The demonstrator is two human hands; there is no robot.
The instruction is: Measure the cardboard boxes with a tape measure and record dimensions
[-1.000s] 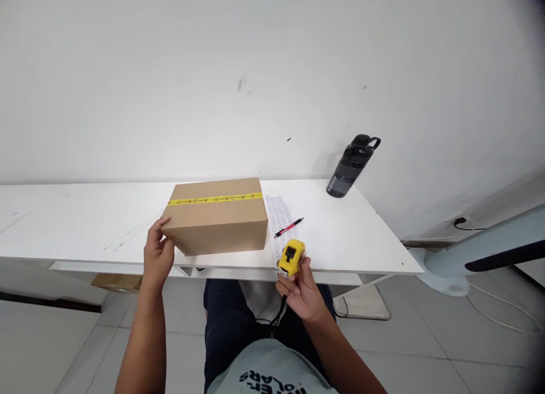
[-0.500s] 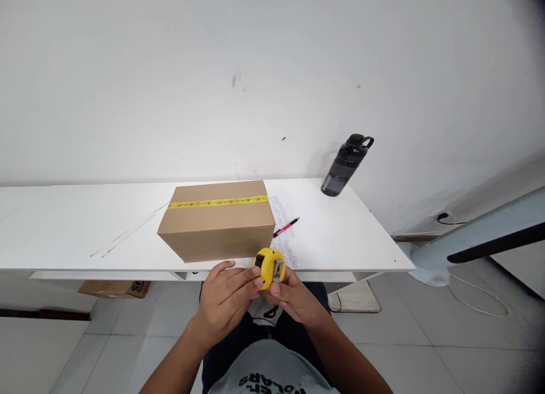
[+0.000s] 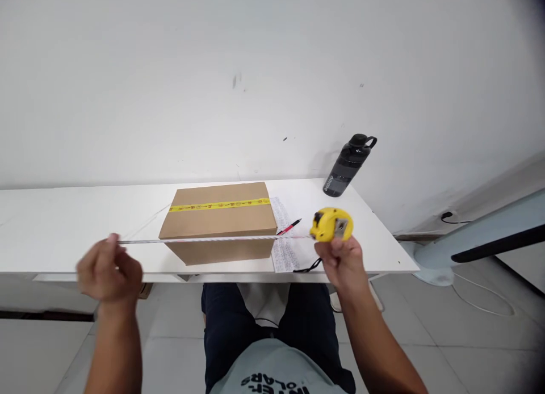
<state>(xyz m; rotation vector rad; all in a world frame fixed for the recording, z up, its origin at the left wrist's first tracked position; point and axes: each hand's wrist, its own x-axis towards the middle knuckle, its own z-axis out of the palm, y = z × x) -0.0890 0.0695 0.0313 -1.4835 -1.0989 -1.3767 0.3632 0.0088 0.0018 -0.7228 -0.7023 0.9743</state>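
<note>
In my right hand (image 3: 344, 262) is a yellow tape measure (image 3: 331, 225), gripped from below, with a black cord hanging off it. My left hand (image 3: 111, 269) pinches the free end of the pulled-out measuring blade (image 3: 221, 239). The blade runs almost level from hand to hand, passing in front of a closed cardboard box (image 3: 219, 223) sealed with yellow printed tape. Whether the blade touches the box, I cannot tell. The fingers of my left hand are curled and slightly blurred.
A black water bottle (image 3: 347, 166) stands at the back right of the white table (image 3: 366, 240). Right of the box, a red and black pen (image 3: 290, 227) lies on a printed sheet (image 3: 284, 258). A white wall rises behind.
My hands were together on the tape measure at the table's front edge. They have moved far apart, left hand leftward, right hand right and up, and the blade is drawn out between them.
</note>
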